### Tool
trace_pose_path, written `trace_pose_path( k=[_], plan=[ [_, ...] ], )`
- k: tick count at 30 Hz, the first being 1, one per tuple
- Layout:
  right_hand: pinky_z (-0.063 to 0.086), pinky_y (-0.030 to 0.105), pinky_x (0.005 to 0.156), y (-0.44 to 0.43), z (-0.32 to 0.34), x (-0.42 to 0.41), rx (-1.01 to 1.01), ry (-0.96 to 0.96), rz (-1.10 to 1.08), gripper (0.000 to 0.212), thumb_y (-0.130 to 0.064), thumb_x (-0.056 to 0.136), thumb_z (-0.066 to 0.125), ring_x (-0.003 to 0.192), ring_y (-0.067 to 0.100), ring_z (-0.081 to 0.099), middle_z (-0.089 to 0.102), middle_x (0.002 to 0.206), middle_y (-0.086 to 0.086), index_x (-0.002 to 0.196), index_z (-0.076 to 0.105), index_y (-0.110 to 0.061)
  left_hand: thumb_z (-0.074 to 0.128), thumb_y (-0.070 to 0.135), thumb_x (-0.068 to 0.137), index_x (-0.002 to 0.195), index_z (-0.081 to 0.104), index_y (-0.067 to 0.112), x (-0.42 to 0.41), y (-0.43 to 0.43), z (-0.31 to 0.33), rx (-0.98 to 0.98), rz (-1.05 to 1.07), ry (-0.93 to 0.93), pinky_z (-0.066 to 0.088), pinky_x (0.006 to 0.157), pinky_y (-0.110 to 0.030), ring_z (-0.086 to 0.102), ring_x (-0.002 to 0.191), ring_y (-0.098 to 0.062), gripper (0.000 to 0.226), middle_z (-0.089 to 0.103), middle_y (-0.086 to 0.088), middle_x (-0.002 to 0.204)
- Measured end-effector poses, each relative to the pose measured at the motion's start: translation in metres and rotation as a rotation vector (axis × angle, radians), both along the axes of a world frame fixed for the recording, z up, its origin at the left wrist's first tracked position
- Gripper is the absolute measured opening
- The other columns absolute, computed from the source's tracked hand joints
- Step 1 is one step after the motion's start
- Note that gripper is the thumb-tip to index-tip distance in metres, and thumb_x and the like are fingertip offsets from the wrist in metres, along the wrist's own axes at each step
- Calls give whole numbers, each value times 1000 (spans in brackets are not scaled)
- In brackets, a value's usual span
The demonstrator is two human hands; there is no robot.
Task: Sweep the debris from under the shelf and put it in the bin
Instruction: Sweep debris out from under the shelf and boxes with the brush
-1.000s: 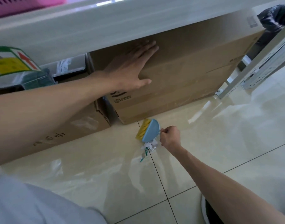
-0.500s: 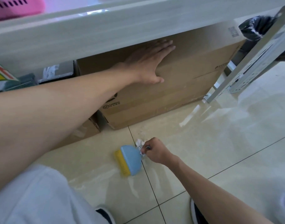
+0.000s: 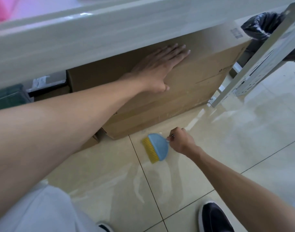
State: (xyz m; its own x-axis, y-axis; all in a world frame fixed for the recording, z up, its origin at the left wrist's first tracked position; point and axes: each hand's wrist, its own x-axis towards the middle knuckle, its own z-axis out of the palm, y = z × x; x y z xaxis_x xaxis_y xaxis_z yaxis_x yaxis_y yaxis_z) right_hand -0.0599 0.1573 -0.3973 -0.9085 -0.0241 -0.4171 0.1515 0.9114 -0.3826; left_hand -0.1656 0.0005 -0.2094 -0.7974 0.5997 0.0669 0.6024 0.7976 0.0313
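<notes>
Left hand (image 3: 157, 71) flat on front face of big cardboard box (image 3: 185, 97), fingers (image 3: 175, 51) straight and close together, pressing the cardboard, holding nothing; thumb out to the side, lower on the box. Shelf (image 3: 93, 36) edge runs just above those fingertips, and the box sits under it. Right hand (image 3: 181, 142) low near the floor (image 3: 227, 148), fingers curled tight round the short handle of the small brush (image 3: 157, 146), with only a bit of handle showing at the knuckles. Blue brush head sticks out left of the right fingers, yellow bristles (image 3: 150, 151) on its far-left edge, down at the tile. Brush sits just in front of the box's bottom edge, just right of a dark grout line. Debris: can't tell, maybe faint specks by the box edge beyond the brush, too small. Bin (image 3: 260, 25) with black bag far up and right of both hands, behind a white metal frame (image 3: 247, 69), well apart from the brush. Dark shoe (image 3: 212, 216) on the tile below the right forearm. Grey trouser knee (image 3: 34, 211) under the left forearm. Second, smaller box (image 3: 87, 143) low, behind the left forearm.
</notes>
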Motion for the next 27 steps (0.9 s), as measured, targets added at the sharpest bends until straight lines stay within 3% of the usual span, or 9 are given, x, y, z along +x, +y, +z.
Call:
trace_pose_path(
  k=[5, 7, 10, 14, 17, 19, 21, 27],
  plan=[
    [45, 28, 66, -2, 21, -7, -175, -14, 92, 18, -11, 85, 56, 83, 31, 60, 69, 82, 14, 82, 73, -4, 76, 34, 81, 157, -2, 26, 0, 1, -2, 6, 6, -1, -8, 113, -21, -4, 151, -10, 109, -6, 5, 165],
    [39, 23, 59, -15, 22, 3, -217, -78, 192, 20, -7, 85, 54, 74, 25, 57, 63, 69, 5, 79, 73, -2, 76, 32, 81, 157, -1, 26, 0, 1, -3, 19, 5, -17, -9, 113, -20, -4, 151, -10, 109, -5, 5, 165],
    [49, 25, 69, -31, 7, 17, -266, -145, 269, 21, -9, 87, 55, 84, 24, 62, 70, 83, 7, 82, 73, -1, 76, 31, 82, 157, -3, 27, 0, 1, -2, 28, 11, -45, -11, 111, -19, -5, 150, -10, 109, -7, 5, 165],
    [51, 29, 75, -41, -18, 23, -337, -114, 101, 20, -15, 87, 59, 92, 27, 64, 71, 96, 14, 84, 73, -1, 73, 31, 84, 157, -6, 30, 3, 4, -3, 18, 31, -61, -11, 110, -20, -8, 149, -7, 107, -11, 9, 164],
    [43, 30, 61, -37, -25, 21, -357, -57, -77, 24, -14, 85, 57, 73, 30, 58, 65, 73, 14, 68, 63, 0, 74, 31, 84, 156, -6, 32, 5, 4, -4, 21, 45, -75, -8, 111, -24, -9, 149, -6, 107, -12, 12, 163],
    [32, 32, 55, -30, -24, 19, -348, 1, -143, 35, -11, 86, 54, 61, 27, 39, 44, 53, 9, 53, 44, -4, 74, 31, 84, 156, -5, 34, 6, 5, -2, 24, 57, -77, -7, 110, -25, -9, 149, -6, 107, -11, 13, 163],
    [28, 31, 54, -22, -22, 19, -329, 18, -182, 41, -13, 87, 54, 61, 25, 31, 32, 50, 4, 52, 34, -8, 73, 32, 85, 156, -4, 34, 7, 5, -1, 20, 61, -71, -8, 108, -24, -9, 149, -5, 105, -10, 13, 163],
    [40, 32, 58, 9, -16, 9, -248, 47, -218, 33, -20, 89, 57, 68, 39, 50, 60, 65, 18, 62, 56, -2, 72, 31, 86, 157, -5, 30, 8, 2, 0, 8, 35, -39, -7, 114, -22, -8, 149, -8, 105, -9, 10, 164]
  ],
)
